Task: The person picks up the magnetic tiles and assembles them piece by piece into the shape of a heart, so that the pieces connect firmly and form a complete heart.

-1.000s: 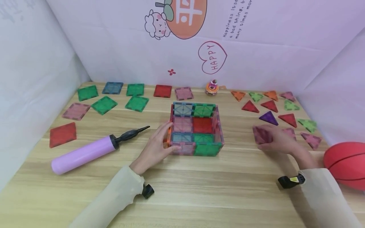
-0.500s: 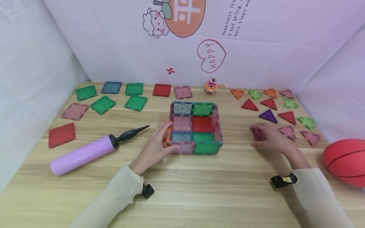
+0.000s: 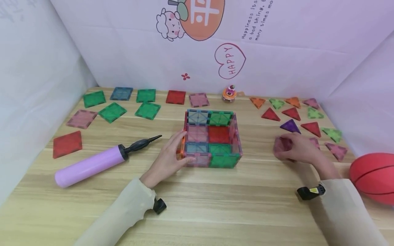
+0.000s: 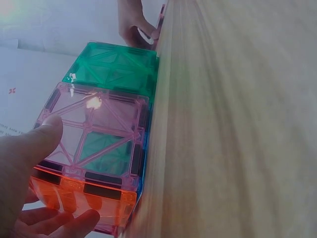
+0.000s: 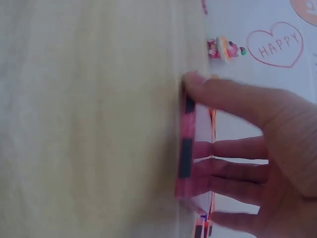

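An open-topped box of clear coloured magnetic tiles (image 3: 223, 161) stands mid-table, its floor and walls made of square tiles. My left hand (image 3: 168, 157) grips its near left corner. The thumb presses the pink front tile (image 4: 116, 115), and the fingers lie along the orange side tile (image 4: 116, 203). To the right of the box, my right hand (image 3: 301, 147) holds a loose pink magnetic tile (image 3: 279, 147) close over the table. In the right wrist view that tile (image 5: 186, 153) shows edge-on, thumb at one end and fingers behind it.
Several square tiles (image 3: 112, 112) lie at the back left, several triangular tiles (image 3: 290, 126) at the back right. A purple hand pump (image 3: 89, 166) lies left of my left hand. A red ball (image 3: 373, 177) sits at the right edge. A small figurine (image 3: 229, 94) stands behind the box.
The pink tile in my right hand turned more edge-on half a second ago and now shows more of its face. My left hand has stayed on the box corner.
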{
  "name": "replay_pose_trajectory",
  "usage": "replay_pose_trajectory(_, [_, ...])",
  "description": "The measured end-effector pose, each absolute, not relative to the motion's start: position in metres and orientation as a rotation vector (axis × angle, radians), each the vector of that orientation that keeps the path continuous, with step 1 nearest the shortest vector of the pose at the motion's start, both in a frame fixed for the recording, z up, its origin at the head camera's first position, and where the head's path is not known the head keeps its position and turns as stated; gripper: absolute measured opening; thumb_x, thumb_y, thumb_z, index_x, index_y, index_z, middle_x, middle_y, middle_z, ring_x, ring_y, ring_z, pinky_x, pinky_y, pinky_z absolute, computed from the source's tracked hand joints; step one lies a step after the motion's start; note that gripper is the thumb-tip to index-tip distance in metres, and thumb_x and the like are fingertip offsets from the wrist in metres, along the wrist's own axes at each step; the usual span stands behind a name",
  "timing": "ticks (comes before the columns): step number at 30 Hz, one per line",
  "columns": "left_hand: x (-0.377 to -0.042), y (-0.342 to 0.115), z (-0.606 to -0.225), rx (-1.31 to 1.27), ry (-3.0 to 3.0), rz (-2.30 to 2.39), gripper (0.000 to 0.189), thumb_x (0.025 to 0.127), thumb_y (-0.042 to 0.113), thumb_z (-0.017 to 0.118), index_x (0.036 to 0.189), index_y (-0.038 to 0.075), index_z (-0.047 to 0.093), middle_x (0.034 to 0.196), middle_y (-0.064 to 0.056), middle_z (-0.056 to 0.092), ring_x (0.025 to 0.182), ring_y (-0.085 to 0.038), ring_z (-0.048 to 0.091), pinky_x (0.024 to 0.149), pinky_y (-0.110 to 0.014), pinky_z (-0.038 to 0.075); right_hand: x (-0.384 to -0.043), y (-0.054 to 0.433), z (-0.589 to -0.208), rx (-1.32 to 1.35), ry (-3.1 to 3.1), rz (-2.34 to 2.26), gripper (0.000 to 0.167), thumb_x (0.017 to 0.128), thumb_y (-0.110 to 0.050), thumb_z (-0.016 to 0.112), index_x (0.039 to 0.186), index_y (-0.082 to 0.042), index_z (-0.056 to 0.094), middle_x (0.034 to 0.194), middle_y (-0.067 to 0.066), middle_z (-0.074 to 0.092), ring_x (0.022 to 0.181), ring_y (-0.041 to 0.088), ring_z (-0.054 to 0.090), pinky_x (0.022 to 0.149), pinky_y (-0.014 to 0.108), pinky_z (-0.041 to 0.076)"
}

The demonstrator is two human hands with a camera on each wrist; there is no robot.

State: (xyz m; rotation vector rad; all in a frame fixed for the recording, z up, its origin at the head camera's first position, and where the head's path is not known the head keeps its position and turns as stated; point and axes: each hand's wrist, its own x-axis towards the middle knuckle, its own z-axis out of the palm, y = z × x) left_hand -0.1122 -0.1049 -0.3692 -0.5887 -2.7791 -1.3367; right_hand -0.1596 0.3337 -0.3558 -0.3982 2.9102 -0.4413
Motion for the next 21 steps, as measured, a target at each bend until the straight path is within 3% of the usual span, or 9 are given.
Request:
replay_pose_trajectory(6, [-0.112,-0.105,-0.369,-0.599,-2.768,-1.314,0.08,0.082,0.026,0.075,0.147,0.005,0.033,0.154,-0.013,0.029,0.141,-0.031,0.03,0.11,-0.05,0.033,-0.16,0.313,-0.353,-0.358,3.015,-0.266,0.079,0.074,-0.053,0.075,0.124,0.006,0.056,0.105,0.021,0.062,0.088,0.03,0.058,0.071,0.042,0.048])
replay_pose_trajectory(10, [-0.112,-0.105,-0.371,-0.608,-2.767,-1.317,0.08,0.082,0.026,0.075,0.147,0.005,0.033,0.153,-0.013,0.029,0.141,-0.032,0.031,0.11,-0.05,0.033,-0.162,0.297,-0.347,-0.413,3.04,-0.328,0.072,0.079,-0.047,0.072,0.124,0.007,0.056,0.112,0.026,0.061,0.095,0.035,0.06,0.077,0.05,0.049])
replay_pose_trajectory(15, [-0.111,-0.105,-0.37,-0.6,-2.769,-1.328,0.08,0.082,0.027,0.075,0.147,0.006,0.033,0.154,-0.012,0.029,0.141,-0.031,0.03,0.11,-0.05,0.032,-0.176,0.265,-0.317,-0.581,3.079,-0.534,0.06,0.079,-0.035,0.072,0.124,0.004,0.059,0.109,0.022,0.063,0.092,0.031,0.06,0.074,0.046,0.05])
replay_pose_trajectory(17, [-0.11,-0.105,-0.37,-0.601,-2.764,-1.329,0.08,0.082,0.027,0.075,0.147,0.006,0.033,0.154,-0.012,0.029,0.141,-0.031,0.03,0.11,-0.05,0.032,-0.183,0.247,-0.301,-0.638,3.073,-0.595,0.06,0.078,-0.033,0.072,0.125,0.001,0.059,0.11,0.02,0.062,0.094,0.031,0.057,0.076,0.046,0.048])
replay_pose_trajectory(21, [-0.109,-0.106,-0.369,-0.611,-2.746,-1.33,0.081,0.081,0.024,0.076,0.147,0.006,0.033,0.154,-0.014,0.03,0.141,-0.032,0.03,0.11,-0.05,0.033,-0.195,0.21,-0.279,-0.744,3.033,-0.59,0.064,0.077,-0.036,0.072,0.13,-0.004,0.057,0.127,0.02,0.056,0.114,0.036,0.052,0.092,0.053,0.045])
